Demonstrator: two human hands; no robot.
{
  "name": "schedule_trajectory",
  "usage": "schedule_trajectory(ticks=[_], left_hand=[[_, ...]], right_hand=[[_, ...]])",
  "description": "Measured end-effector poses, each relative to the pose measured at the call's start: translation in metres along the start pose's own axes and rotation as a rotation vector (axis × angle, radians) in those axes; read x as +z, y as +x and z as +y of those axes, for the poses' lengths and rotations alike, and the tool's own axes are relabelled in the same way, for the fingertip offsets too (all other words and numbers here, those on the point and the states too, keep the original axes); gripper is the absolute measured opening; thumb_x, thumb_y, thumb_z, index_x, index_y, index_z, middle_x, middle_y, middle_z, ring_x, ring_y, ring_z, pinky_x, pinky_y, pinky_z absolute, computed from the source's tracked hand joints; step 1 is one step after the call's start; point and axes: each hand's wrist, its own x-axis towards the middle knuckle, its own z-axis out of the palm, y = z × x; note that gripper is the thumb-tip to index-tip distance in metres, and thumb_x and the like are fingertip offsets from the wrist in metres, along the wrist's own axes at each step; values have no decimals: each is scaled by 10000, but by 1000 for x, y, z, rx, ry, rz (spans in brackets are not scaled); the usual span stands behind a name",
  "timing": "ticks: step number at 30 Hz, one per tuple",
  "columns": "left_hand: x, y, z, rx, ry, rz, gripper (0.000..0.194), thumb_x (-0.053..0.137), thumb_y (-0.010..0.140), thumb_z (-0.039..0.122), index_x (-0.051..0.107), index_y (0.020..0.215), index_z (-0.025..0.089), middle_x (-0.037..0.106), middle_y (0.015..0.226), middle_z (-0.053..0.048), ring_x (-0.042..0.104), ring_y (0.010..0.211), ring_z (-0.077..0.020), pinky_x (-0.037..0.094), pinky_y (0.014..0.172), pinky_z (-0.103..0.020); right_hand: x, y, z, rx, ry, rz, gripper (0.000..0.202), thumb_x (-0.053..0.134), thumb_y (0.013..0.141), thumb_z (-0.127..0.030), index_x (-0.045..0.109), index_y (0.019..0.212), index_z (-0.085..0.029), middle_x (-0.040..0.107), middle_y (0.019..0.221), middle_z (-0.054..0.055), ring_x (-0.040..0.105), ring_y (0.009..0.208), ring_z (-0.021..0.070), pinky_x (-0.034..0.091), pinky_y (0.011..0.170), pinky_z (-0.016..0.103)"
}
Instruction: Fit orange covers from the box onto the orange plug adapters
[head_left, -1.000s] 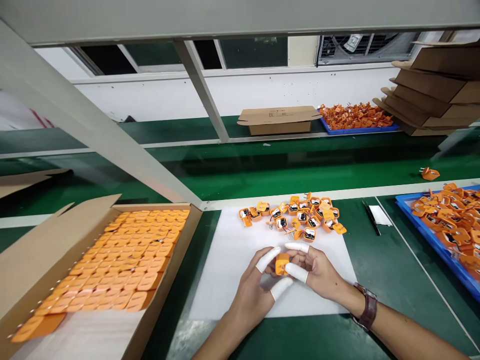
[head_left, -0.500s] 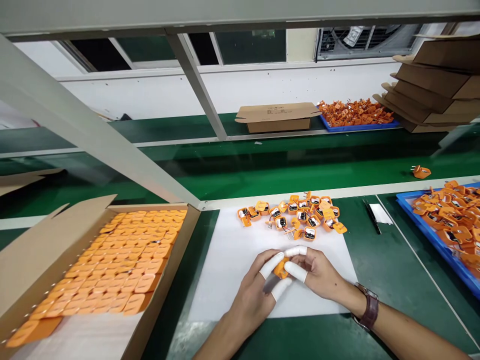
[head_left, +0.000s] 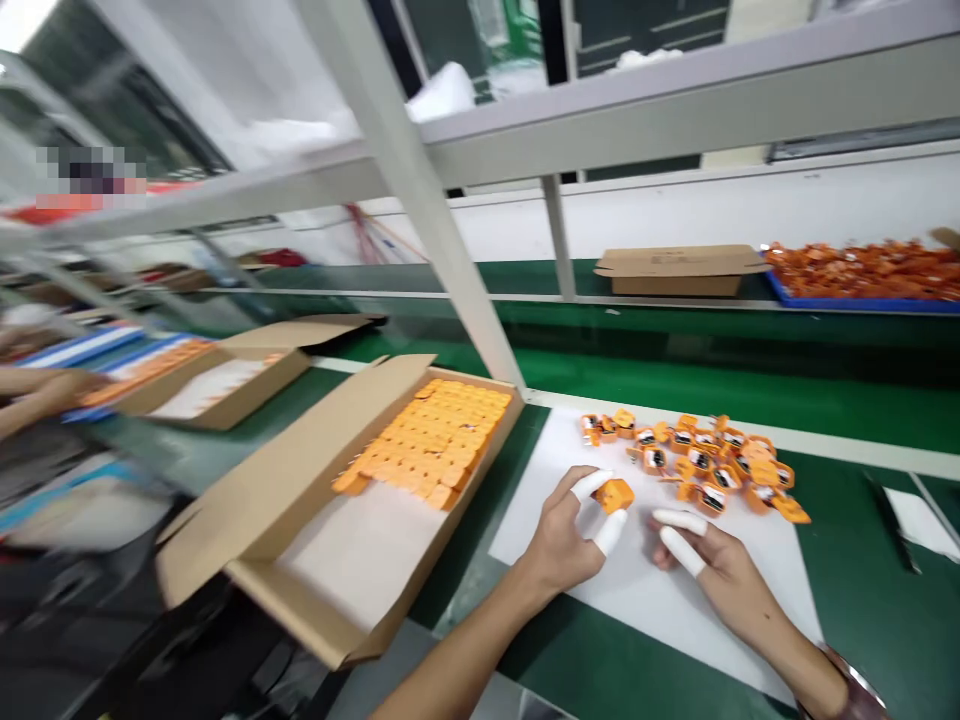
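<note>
My left hand (head_left: 566, 535) grips a small orange plug adapter (head_left: 616, 495) between its thumb and fingers, above the white sheet (head_left: 637, 590). My right hand (head_left: 716, 570) is a short way to the right of it, fingers apart and holding nothing. White finger cots cover the thumb and index fingertips of both hands. Beyond the hands, on the same sheet, lies a cluster of opened orange adapters (head_left: 701, 460) with wires and white-and-black insides showing. To the left, a cardboard box (head_left: 330, 625) holds rows of orange adapters (head_left: 442, 430) and a bare white liner.
A slanted grey frame post (head_left: 450, 250) rises behind the box. Tweezers-like black tool (head_left: 892, 520) and white paper (head_left: 919, 518) lie at right. On the back shelf stand a flat carton (head_left: 679, 270) and a blue tray (head_left: 870, 303) of orange parts. Another person's arm (head_left: 45, 390) shows far left.
My view has turned left. The hands have parted: the right hand has let go of the adapter, which stays in the left hand. A second box and a co-worker have come into view.
</note>
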Motion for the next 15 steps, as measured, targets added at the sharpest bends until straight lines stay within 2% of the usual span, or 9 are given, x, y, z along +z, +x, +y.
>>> schedule_trajectory(ticks=[3,5,7,9,10,12,13,15], left_hand=[[-39,11,16,-9,147,82,433,654,871,149,566,1290,214,624,1091,-98,647,920,-187,582,800,-346],[-77,13,25,-56,287,136,398,643,886,171,588,1277,218,629,1090,-90,645,910,-180,576,792,-334],[-123,10,24,-128,458,207,353,634,900,211,613,1251,222,646,1106,-83,655,937,-188,573,819,-339],[-172,0,11,-262,627,256,357,633,892,274,615,1244,211,655,1125,-78,668,876,-182,579,805,-336],[-196,-7,0,-379,702,270,383,623,892,297,599,1265,215,651,1172,-77,676,866,-180,579,820,-338],[-238,-23,-25,-624,880,189,415,603,886,321,580,1285,211,650,1196,-79,682,884,-193,565,844,-334],[-254,-32,-37,-749,984,121,409,587,886,323,584,1279,211,652,1182,-82,677,921,-206,552,855,-328],[-274,-48,-58,-838,1033,41,366,608,841,259,644,1194,169,670,1066,-107,670,929,-246,532,848,-346]], right_hand=[[-5,2,11,-26,-57,-15,453,606,885,-529,721,1173,-198,743,820,90,720,752,232,612,836,391],[-8,3,16,-47,-61,-37,427,651,843,-482,739,1155,-204,754,852,97,726,741,231,615,851,383],[-9,3,20,-47,-72,-38,405,685,804,-441,752,1129,-208,767,867,100,735,742,231,621,843,362],[-9,3,23,-37,-96,-20,407,694,790,-430,753,1126,-209,778,904,105,747,768,230,623,837,333],[-9,3,24,-29,-109,-11,416,693,789,-433,749,1135,-209,781,935,107,752,789,229,623,838,318],[-8,3,25,-10,-125,-10,447,697,780,-439,738,1163,-212,779,1027,113,762,848,231,620,854,293],[-7,3,26,4,-131,-17,459,706,767,-436,737,1169,-216,775,1071,113,764,877,235,618,861,284],[-7,4,26,28,-138,-22,462,731,727,-424,748,1144,-227,759,1153,110,767,899,244,620,869,277]])
